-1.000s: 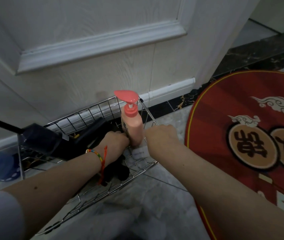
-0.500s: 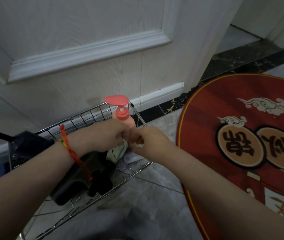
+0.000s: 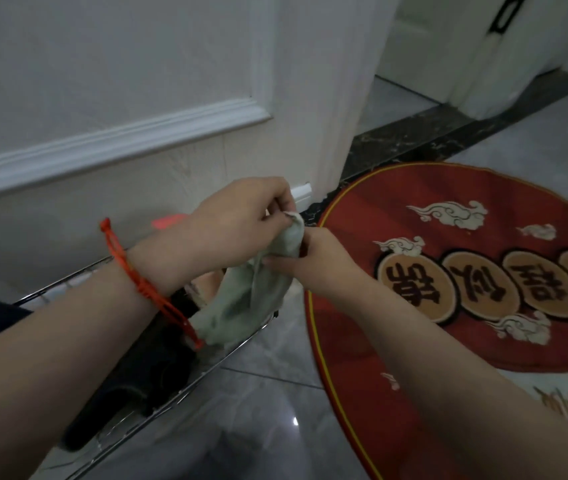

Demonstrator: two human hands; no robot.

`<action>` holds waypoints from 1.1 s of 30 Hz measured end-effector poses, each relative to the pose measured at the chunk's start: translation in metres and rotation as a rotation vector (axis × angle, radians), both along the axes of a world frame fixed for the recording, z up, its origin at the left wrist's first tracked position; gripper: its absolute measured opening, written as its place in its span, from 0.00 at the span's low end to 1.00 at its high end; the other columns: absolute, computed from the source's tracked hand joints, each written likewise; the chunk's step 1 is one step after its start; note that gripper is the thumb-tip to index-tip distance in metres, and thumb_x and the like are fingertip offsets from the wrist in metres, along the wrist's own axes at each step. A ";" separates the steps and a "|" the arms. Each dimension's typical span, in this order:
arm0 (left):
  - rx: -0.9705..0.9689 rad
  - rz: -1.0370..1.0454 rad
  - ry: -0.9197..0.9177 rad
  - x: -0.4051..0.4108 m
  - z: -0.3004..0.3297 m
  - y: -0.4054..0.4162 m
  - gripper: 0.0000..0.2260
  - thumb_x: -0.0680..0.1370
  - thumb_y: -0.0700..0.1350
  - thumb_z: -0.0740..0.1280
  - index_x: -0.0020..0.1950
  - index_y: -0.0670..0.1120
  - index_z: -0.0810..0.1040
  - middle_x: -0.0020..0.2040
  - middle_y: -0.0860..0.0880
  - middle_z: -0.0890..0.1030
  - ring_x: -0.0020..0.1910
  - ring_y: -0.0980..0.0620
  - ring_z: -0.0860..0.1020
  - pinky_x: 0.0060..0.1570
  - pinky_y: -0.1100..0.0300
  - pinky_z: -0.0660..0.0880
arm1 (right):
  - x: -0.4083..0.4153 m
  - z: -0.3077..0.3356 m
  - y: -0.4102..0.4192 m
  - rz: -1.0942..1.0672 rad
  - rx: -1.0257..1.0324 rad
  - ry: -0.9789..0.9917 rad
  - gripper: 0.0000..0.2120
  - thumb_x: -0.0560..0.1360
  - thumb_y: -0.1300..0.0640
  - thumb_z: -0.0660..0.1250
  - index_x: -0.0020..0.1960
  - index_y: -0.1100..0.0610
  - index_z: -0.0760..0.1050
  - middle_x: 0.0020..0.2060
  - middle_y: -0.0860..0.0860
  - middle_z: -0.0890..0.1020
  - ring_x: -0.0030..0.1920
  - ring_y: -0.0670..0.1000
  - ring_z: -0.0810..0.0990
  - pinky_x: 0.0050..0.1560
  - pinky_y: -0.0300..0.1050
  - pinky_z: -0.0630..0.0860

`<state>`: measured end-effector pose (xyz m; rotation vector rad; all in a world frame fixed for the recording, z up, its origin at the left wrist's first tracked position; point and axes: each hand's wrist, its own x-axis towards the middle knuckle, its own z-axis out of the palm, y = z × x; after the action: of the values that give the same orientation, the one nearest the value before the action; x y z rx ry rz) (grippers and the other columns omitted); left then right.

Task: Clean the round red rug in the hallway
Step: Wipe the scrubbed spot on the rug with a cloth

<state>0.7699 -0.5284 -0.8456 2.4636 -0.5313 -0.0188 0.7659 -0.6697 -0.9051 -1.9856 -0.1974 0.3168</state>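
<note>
A cream panelled door (image 3: pixel 109 81) fills the upper left, with a raised white moulding (image 3: pixel 119 143) running across it and a wood-grain lower part below. Its right edge meets a white door frame (image 3: pixel 327 98). The floor is glossy grey tile (image 3: pixel 268 420) with a small bright glint of light on it. A strip of dark veined marble (image 3: pixel 448 133) crosses the floor as a threshold toward the upper right, where pale walls (image 3: pixel 431 46) and another white door (image 3: pixel 535 36) stand.

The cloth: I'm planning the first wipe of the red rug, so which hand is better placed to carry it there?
Right. The right hand already pinches the cloth and lies nearer the rug; the left hand is over the wire basket.
</note>
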 end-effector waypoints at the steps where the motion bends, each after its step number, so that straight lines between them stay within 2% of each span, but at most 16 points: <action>1: -0.033 0.000 -0.036 0.001 0.002 -0.011 0.02 0.77 0.44 0.65 0.45 0.51 0.74 0.38 0.58 0.73 0.37 0.58 0.70 0.36 0.66 0.65 | 0.000 0.004 -0.008 -0.045 0.018 -0.020 0.05 0.70 0.62 0.73 0.45 0.58 0.79 0.42 0.54 0.83 0.44 0.52 0.81 0.44 0.47 0.77; 3: -0.080 -0.001 -0.103 0.003 0.008 -0.035 0.01 0.77 0.44 0.65 0.46 0.50 0.74 0.39 0.56 0.74 0.40 0.55 0.71 0.40 0.60 0.67 | -0.001 0.012 -0.025 -0.133 0.075 -0.041 0.04 0.71 0.62 0.72 0.42 0.56 0.78 0.39 0.52 0.82 0.41 0.49 0.80 0.40 0.44 0.77; 6: -0.083 -0.033 -0.217 0.007 0.020 -0.073 0.01 0.77 0.44 0.65 0.47 0.50 0.74 0.43 0.53 0.75 0.48 0.50 0.73 0.46 0.57 0.67 | -0.008 0.023 -0.054 -0.238 0.140 -0.056 0.09 0.72 0.63 0.71 0.39 0.52 0.75 0.34 0.46 0.79 0.35 0.42 0.77 0.34 0.35 0.73; 7: -0.063 -0.043 -0.256 0.008 0.022 -0.083 0.01 0.77 0.44 0.64 0.48 0.49 0.75 0.44 0.52 0.75 0.50 0.50 0.73 0.48 0.58 0.66 | -0.011 0.025 -0.062 -0.259 0.155 -0.055 0.07 0.72 0.63 0.71 0.40 0.53 0.76 0.35 0.47 0.80 0.36 0.43 0.78 0.35 0.35 0.74; 9: -0.035 -0.079 -0.301 0.012 0.028 -0.106 0.03 0.78 0.44 0.63 0.50 0.48 0.75 0.45 0.52 0.76 0.52 0.50 0.72 0.50 0.57 0.65 | -0.019 0.027 -0.081 -0.306 0.190 -0.047 0.05 0.71 0.63 0.72 0.46 0.58 0.78 0.40 0.51 0.83 0.41 0.48 0.81 0.42 0.42 0.79; 10: -0.039 -0.105 -0.304 0.014 0.031 -0.118 0.04 0.78 0.44 0.62 0.51 0.48 0.75 0.45 0.51 0.76 0.52 0.50 0.73 0.50 0.56 0.66 | -0.024 0.028 -0.093 -0.326 0.207 -0.037 0.08 0.71 0.63 0.72 0.50 0.61 0.79 0.43 0.54 0.83 0.43 0.49 0.82 0.44 0.44 0.80; 11: -0.058 -0.133 -0.299 0.015 0.033 -0.131 0.04 0.79 0.43 0.61 0.51 0.47 0.75 0.46 0.51 0.76 0.51 0.50 0.74 0.48 0.57 0.66 | -0.030 0.028 -0.105 -0.335 0.219 -0.026 0.10 0.71 0.64 0.72 0.52 0.62 0.79 0.44 0.54 0.84 0.42 0.47 0.83 0.42 0.43 0.80; 13: -0.101 -0.159 -0.278 0.020 0.038 -0.149 0.04 0.80 0.42 0.60 0.52 0.46 0.73 0.45 0.51 0.75 0.47 0.51 0.73 0.42 0.61 0.64 | -0.040 0.029 -0.123 -0.339 0.246 -0.001 0.12 0.72 0.65 0.71 0.55 0.64 0.78 0.39 0.51 0.82 0.31 0.38 0.79 0.32 0.30 0.73; 15: -0.131 -0.178 -0.286 0.025 0.043 -0.168 0.05 0.80 0.41 0.59 0.53 0.44 0.73 0.46 0.51 0.74 0.45 0.53 0.70 0.39 0.64 0.60 | -0.050 0.026 -0.142 -0.371 0.274 0.017 0.12 0.72 0.65 0.71 0.55 0.62 0.79 0.38 0.48 0.82 0.30 0.36 0.78 0.29 0.27 0.70; 17: -0.157 -0.197 -0.324 0.029 0.047 -0.184 0.06 0.80 0.40 0.59 0.55 0.41 0.73 0.47 0.50 0.73 0.46 0.54 0.69 0.40 0.67 0.59 | -0.057 0.021 -0.158 -0.413 0.264 0.033 0.11 0.73 0.62 0.71 0.54 0.60 0.80 0.40 0.48 0.83 0.33 0.37 0.80 0.32 0.28 0.72; 20: -0.175 -0.193 -0.341 0.036 0.046 -0.202 0.07 0.80 0.40 0.59 0.56 0.40 0.73 0.47 0.48 0.73 0.46 0.53 0.68 0.41 0.66 0.59 | -0.065 0.014 -0.176 -0.479 0.228 0.060 0.09 0.75 0.58 0.69 0.53 0.60 0.81 0.40 0.49 0.84 0.33 0.39 0.80 0.32 0.31 0.74; 23: -0.198 -0.137 -0.288 0.037 0.035 -0.214 0.07 0.81 0.40 0.58 0.56 0.40 0.72 0.47 0.48 0.72 0.44 0.53 0.68 0.37 0.65 0.59 | -0.068 0.000 -0.189 -0.607 0.216 0.059 0.08 0.77 0.56 0.66 0.52 0.58 0.81 0.43 0.53 0.84 0.44 0.50 0.83 0.47 0.47 0.81; 26: -0.277 -0.107 -0.211 0.034 0.007 -0.218 0.04 0.81 0.40 0.58 0.52 0.44 0.71 0.43 0.48 0.73 0.36 0.55 0.69 0.32 0.65 0.62 | -0.069 -0.016 -0.197 -0.706 0.179 0.042 0.07 0.78 0.58 0.63 0.49 0.58 0.80 0.46 0.58 0.82 0.50 0.58 0.81 0.52 0.56 0.78; 30: -0.316 -0.137 -0.164 0.029 -0.047 -0.215 0.03 0.80 0.39 0.58 0.52 0.42 0.71 0.43 0.49 0.73 0.41 0.53 0.71 0.37 0.62 0.62 | -0.066 -0.047 -0.200 -0.831 0.264 0.139 0.06 0.78 0.61 0.61 0.49 0.56 0.77 0.48 0.58 0.82 0.51 0.61 0.80 0.54 0.61 0.78; 33: -0.322 -0.156 -0.133 0.027 -0.080 -0.207 0.03 0.80 0.37 0.59 0.51 0.43 0.71 0.41 0.51 0.74 0.40 0.54 0.72 0.40 0.59 0.66 | -0.062 -0.071 -0.200 -0.899 0.486 0.253 0.09 0.78 0.63 0.61 0.56 0.58 0.76 0.49 0.59 0.81 0.51 0.60 0.80 0.51 0.51 0.78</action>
<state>0.7967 -0.7356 -0.9252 2.1156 -0.7237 0.1561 0.7043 -0.8700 -0.9760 -1.3611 0.7052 -0.0711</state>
